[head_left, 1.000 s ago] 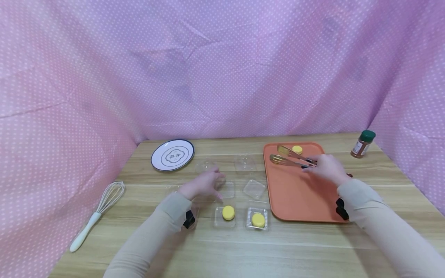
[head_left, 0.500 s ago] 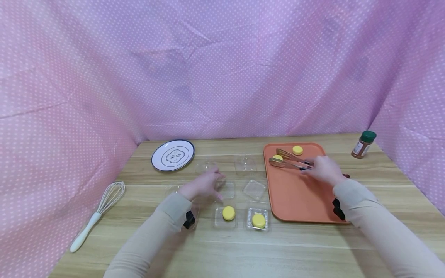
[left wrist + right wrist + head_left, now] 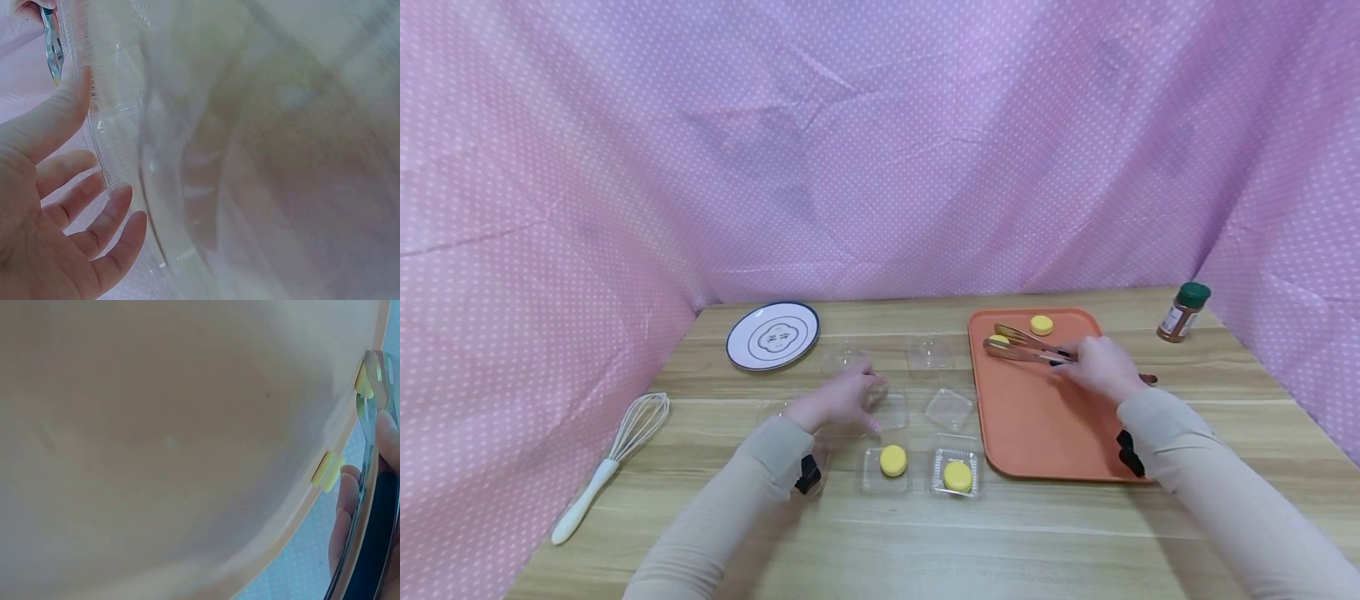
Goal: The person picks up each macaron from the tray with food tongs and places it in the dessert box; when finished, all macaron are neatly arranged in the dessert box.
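My right hand [image 3: 1099, 365] grips a pair of metal serving tongs [image 3: 1028, 353] over the orange tray [image 3: 1045, 425]. The tong tips lie on either side of a yellow macaron [image 3: 999, 340] near the tray's far left corner. Another yellow macaron [image 3: 1041, 325] sits at the tray's back edge; both show in the right wrist view beside the tongs [image 3: 370, 425]. My left hand [image 3: 842, 400] rests among the clear plastic boxes, its fingers loosely bent next to a clear box [image 3: 119, 119] in the left wrist view.
Two yellow macarons [image 3: 893, 460] sit in clear boxes at the front. Other clear boxes and lids [image 3: 949, 408] spread between the hands. A whisk [image 3: 617, 458] and a plate [image 3: 772, 335] are on the left; a green-capped spice jar [image 3: 1183, 312] stands at back right.
The right hand has lowered the tongs slightly toward the tray, and their tips have come around the macaron at the far left corner. The left hand has stayed in place.
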Available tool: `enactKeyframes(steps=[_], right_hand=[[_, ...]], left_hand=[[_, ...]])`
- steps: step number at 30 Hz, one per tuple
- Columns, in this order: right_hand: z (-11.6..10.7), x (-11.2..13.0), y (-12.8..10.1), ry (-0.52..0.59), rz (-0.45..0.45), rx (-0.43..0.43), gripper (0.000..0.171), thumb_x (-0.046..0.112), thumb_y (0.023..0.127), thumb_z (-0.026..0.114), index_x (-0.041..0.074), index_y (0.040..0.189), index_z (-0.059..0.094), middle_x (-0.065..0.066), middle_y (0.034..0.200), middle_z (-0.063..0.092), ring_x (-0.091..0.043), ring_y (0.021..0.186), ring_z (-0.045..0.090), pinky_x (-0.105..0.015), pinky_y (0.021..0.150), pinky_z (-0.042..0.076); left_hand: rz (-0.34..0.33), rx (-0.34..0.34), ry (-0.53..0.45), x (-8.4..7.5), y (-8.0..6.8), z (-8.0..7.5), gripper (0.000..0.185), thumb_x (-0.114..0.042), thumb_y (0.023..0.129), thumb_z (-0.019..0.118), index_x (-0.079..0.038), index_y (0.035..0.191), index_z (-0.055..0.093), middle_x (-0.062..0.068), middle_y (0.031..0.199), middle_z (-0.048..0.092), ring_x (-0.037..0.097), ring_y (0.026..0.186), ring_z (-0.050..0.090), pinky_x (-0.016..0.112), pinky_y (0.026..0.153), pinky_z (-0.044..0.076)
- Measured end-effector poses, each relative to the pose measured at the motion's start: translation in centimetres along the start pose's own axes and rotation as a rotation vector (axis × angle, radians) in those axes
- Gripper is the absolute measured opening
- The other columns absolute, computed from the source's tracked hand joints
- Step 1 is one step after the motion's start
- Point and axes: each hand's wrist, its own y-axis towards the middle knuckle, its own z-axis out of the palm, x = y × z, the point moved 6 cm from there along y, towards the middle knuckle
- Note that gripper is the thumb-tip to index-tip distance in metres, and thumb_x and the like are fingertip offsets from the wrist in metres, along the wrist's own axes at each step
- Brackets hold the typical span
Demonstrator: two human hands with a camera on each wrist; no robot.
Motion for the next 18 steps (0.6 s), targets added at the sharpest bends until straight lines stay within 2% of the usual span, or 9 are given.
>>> enactKeyframes(steps=[6, 13, 18], right_hand=[[-0.14, -0.09, -0.05, -0.026, -0.004, -0.031, 0.034, 0.03, 0.077, 0.077, 0.004, 0.099, 0.073, -0.009, 0.072, 0.067, -0.023, 0.063, 0.056, -0.041, 0.052, 0.045], [-0.05, 0.07, -0.11, -0.05, -0.014, -0.04, 0.041, 0.028, 0.079, 0.075, 0.005, 0.113, 0.069, -0.014, 0.078, 0.069, -0.023, 0.063, 0.058, -0.037, 0.048, 0.043], [0.01, 0.22, -0.16, -0.062, -0.017, -0.039, 0.039, 0.027, 0.08, 0.074, 0.007, 0.113, 0.069, -0.013, 0.077, 0.069, -0.023, 0.062, 0.058, -0.037, 0.047, 0.041]], left_hand=[[0.001, 0.0, 0.005, -0.08, -0.04, -0.06, 0.088, -0.027, 0.059, 0.089, 0.002, 0.133, 0.051, 0.011, 0.113, 0.049, 0.02, 0.097, 0.049, 0.034, 0.092, 0.046], [0.008, -0.002, 0.009, -0.1, 0.02, -0.03, 0.088, -0.027, 0.059, 0.088, 0.002, 0.133, 0.051, 0.011, 0.112, 0.049, 0.018, 0.093, 0.049, 0.034, 0.089, 0.047], [0.009, -0.004, 0.007, -0.11, 0.05, -0.04, 0.088, -0.025, 0.059, 0.088, 0.003, 0.133, 0.05, 0.012, 0.111, 0.049, 0.019, 0.091, 0.049, 0.034, 0.087, 0.047]])
